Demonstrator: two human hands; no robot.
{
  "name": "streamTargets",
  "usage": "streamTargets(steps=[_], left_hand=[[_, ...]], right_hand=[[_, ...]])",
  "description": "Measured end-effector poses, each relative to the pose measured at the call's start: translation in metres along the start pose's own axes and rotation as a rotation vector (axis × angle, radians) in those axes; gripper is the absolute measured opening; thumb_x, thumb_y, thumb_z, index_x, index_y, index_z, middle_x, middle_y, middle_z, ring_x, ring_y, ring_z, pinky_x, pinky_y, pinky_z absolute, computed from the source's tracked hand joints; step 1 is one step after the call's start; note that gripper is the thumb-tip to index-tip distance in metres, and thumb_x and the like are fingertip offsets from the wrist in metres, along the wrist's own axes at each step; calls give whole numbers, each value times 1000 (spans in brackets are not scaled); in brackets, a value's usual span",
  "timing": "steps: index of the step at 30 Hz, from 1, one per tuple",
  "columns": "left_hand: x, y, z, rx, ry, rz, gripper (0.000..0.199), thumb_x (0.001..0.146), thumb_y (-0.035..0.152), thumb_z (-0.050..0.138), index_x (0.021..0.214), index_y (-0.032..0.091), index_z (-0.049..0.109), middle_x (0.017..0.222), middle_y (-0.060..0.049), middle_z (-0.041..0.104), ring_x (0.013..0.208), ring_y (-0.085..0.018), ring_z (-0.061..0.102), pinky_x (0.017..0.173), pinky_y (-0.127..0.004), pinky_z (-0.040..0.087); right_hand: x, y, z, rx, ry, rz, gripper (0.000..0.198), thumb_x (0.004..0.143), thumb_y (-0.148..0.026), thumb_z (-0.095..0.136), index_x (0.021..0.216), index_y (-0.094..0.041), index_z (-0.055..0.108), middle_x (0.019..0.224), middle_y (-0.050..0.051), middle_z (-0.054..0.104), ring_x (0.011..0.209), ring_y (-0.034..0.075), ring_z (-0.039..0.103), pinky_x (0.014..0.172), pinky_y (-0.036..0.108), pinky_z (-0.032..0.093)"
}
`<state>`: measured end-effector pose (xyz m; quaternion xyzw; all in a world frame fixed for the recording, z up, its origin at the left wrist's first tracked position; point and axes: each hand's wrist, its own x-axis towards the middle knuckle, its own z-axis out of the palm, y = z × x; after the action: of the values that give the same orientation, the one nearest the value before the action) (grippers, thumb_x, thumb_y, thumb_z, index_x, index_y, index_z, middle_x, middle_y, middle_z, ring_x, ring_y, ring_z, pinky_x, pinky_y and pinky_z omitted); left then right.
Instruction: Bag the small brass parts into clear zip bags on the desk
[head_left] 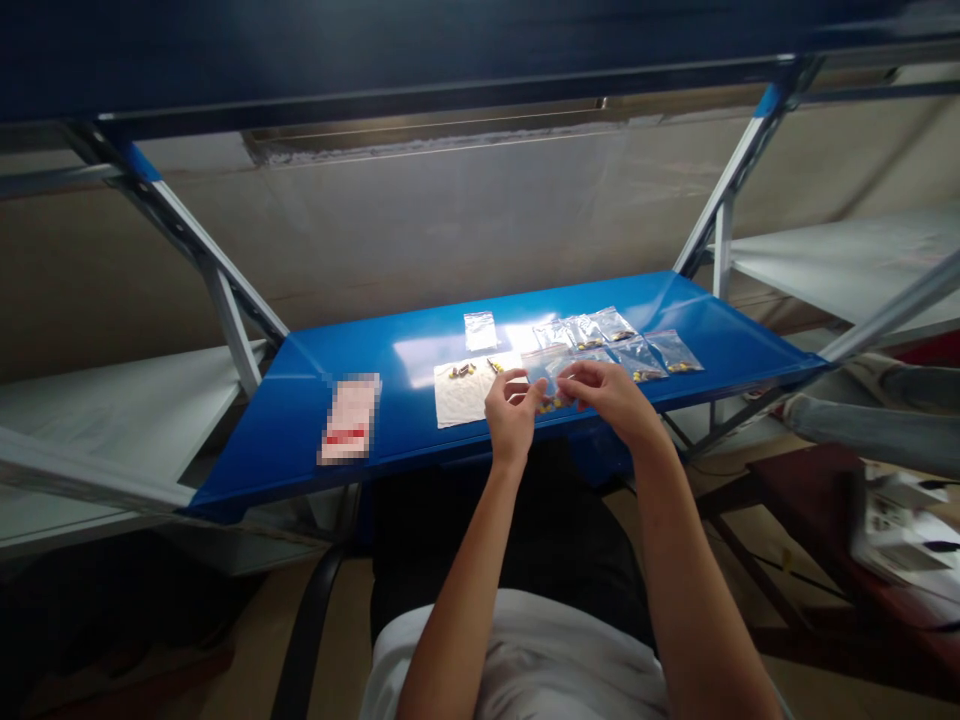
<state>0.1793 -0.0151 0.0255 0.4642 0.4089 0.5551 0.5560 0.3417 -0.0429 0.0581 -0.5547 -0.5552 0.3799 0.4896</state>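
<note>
Between my hands is a small clear zip bag point(547, 362) with yellow and dark pieces at its bottom. My left hand point(513, 415) grips the bag's left side between thumb and fingers. My right hand point(611, 396) pinches its right side with curled fingers. To the left of the bag lies a white cloth or paper sheet point(459, 402), partly covered by my left hand. A few small yellow-and-dark pieces point(462, 371) rest on that sheet, too small to name surely. Several similar filled clear bags point(636, 357) lie beyond and to the right of my hands.
Behind the sheet are flat clear bags point(480, 331). A blurred pink-and-red item point(349, 420) lies on the left of the blue shelf point(405, 452). Metal posts point(202, 245) flank it, and another blue shelf point(465, 60) hangs above. White power strips point(904, 515) sit lower right.
</note>
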Motion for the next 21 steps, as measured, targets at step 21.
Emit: streamTargets(steps=[21], left_hand=[[92,-74,294,539,-634,276,14,77,10,75,90,16,78,98,-10,79,106,-31,73,101,-43,55]], right_hand=[[40,77,-271,-793,551,-20,15,79,-30,74,88,-18,76,85,8,79,74,24,74,81,36,55]])
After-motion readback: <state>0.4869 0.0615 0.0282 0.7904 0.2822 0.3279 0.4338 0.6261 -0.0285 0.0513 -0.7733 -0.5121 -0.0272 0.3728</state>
